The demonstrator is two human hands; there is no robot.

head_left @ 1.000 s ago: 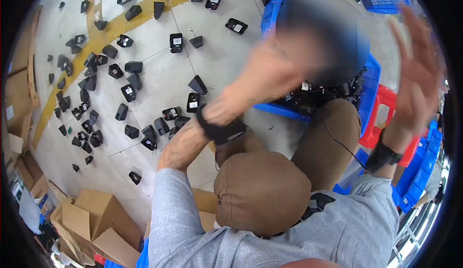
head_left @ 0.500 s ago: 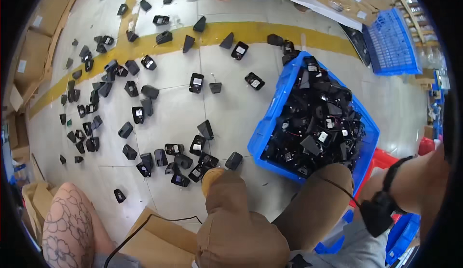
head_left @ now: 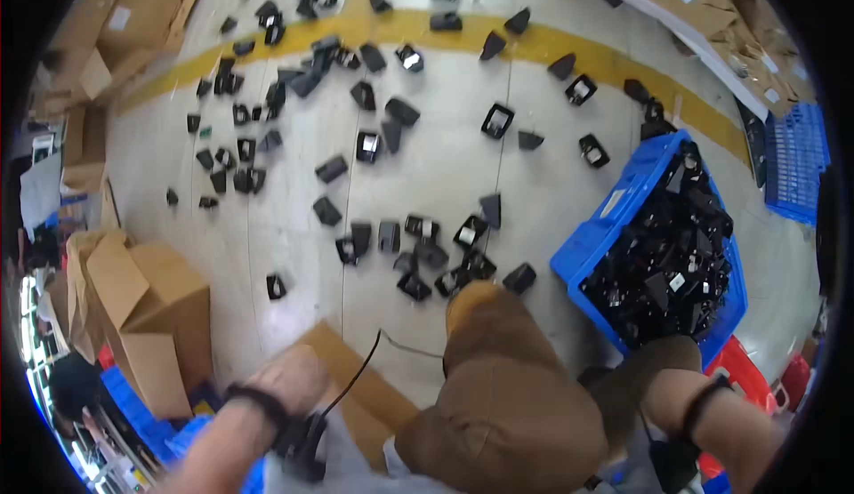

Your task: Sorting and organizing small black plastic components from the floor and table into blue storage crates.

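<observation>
Left hand [head_left: 292, 375] is low in the frame, left of centre, right beside the tan cardboard [head_left: 356, 396], and it's kinda blurry with the fingers out of sight, so can't tell if it's spread or pinching anything. Right hand [head_left: 665, 393] sits lower right by the brown-trousered knee [head_left: 672, 356], fingers hidden too, so no clue on that grip either. Both wrists have black bands, and a thin dark cable [head_left: 354, 378] runs up from the left one. The blue crate [head_left: 583, 254] is at the right of the frame, tilted in view, heaped with a pile of black parts [head_left: 676, 291]. Loads more black housings [head_left: 330, 169] lie scattered over the pale floor, upper left to centre, some on the yellow line [head_left: 400, 24] across the top
</observation>
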